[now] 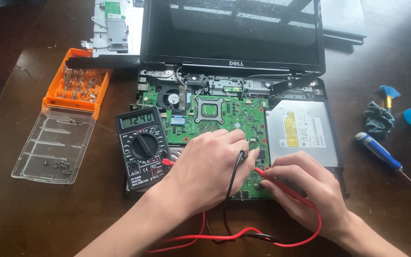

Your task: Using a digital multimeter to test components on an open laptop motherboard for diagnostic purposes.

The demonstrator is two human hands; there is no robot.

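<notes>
An opened laptop lies on the table with its green circuit board [215, 119] bare and its dark screen [234, 31] upright behind. My left hand [212, 164] pinches a black probe [238, 162] with its tip on the board. Just to the right, my right hand [305, 188] holds a red probe [281, 183] whose tip touches the board near the black one. Red and black leads [243, 234] loop toward me along the table. A black multimeter [141, 147] rests on the laptop's left side, its display lit with digits.
A silver optical drive [300, 128] fills the laptop's right half. At left sit an orange parts case [74, 83] and its clear lid [53, 145] holding small screws. A blue-handled screwdriver [381, 153], a dark cloth [378, 119] and a removed cover panel [112, 28] lie around.
</notes>
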